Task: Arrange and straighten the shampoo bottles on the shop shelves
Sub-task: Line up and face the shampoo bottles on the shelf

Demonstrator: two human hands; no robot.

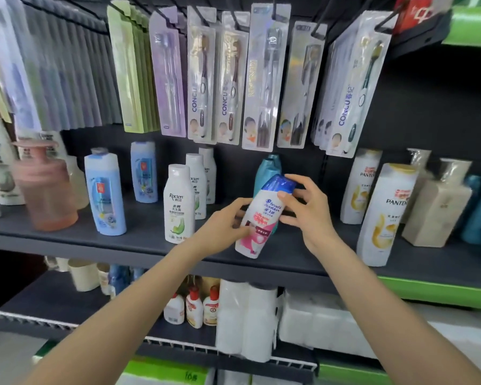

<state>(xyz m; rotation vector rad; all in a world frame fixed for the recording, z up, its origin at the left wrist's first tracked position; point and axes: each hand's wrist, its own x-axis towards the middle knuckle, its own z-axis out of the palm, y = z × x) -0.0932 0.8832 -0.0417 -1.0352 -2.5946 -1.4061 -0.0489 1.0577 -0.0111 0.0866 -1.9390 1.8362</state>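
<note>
White tilted shampoo bottle (261, 215) clamped by left hand (225, 226) and right hand (306, 207), teal bottles (267, 168) behind

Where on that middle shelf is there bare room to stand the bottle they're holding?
Both hands, left hand and right hand, grip the tilted Head & Shoulders bottle. Bare shelf lies between the blue bottle and white Raeten bottle, and beside the Pantene bottle. The far left is crowded.
</note>
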